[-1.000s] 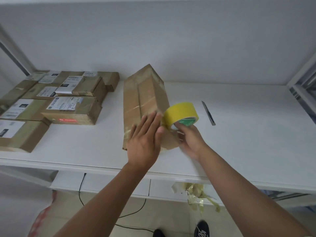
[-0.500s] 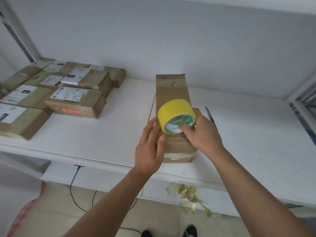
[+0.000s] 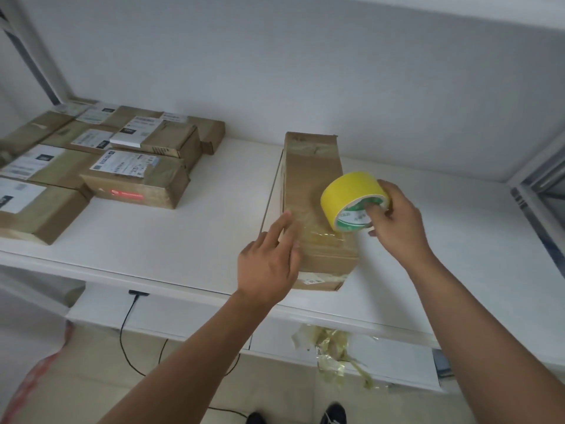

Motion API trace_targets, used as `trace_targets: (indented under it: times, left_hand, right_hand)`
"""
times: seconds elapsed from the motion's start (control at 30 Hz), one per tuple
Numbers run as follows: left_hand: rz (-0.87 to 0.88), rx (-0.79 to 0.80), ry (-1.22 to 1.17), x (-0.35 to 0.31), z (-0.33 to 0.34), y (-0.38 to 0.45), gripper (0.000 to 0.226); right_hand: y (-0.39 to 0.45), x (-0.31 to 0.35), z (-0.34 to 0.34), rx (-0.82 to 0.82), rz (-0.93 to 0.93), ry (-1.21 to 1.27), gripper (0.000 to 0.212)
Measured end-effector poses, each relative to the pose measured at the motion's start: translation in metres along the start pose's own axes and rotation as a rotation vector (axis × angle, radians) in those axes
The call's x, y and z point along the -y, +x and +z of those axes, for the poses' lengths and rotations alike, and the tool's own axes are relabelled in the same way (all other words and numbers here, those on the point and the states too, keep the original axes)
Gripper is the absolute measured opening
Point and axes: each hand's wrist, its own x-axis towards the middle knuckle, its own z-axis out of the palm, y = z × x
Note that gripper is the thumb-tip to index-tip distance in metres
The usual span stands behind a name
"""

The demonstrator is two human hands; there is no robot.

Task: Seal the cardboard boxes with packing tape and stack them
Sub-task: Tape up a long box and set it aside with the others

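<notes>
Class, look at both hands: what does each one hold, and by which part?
Right hand grips the tape roll through its core. Left hand holds nothing; it rests against the box.

This looks like a small parcel-packing or mailroom corner, though the narrow view leaves the wider room unclear. A plain white shelf (image 3: 189,240) runs along a bare white wall (image 3: 305,71). On the shelf's far left lie sealed cardboard parcels (image 3: 134,179) bearing printed shipping labels. Below its front edge hang crumpled tape scraps (image 3: 333,350), beside a black cable (image 3: 125,338).
</notes>
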Motion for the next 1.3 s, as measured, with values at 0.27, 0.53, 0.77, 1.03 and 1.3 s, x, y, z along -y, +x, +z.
trace_targets:
  times: [0.27, 0.53, 0.77, 1.03, 1.3]
  left_hand:
    - [0.105, 0.053, 0.168, 0.009, -0.009, 0.004, 0.038]
    - [0.14, 0.057, 0.158, -0.004, -0.011, 0.01, 0.033]
    - [0.24, 0.244, 0.23, -0.014, -0.007, 0.018, 0.055]
    - [0.326, 0.237, 0.318, -0.024, -0.001, 0.028, 0.058]
    - [0.358, 0.321, 0.12, -0.023, 0.011, 0.032, 0.072]
  right_hand:
    - [0.006, -0.005, 0.012, 0.13, 0.117, 0.069, 0.01]
    - [0.006, -0.047, -0.011, -0.084, 0.114, -0.008, 0.028]
    - [-0.001, -0.058, -0.007, -0.124, 0.104, 0.02, 0.033]
    - [-0.009, -0.06, -0.009, -0.168, 0.086, -0.081, 0.042]
    - [-0.012, -0.064, -0.016, -0.133, 0.054, -0.202, 0.05]
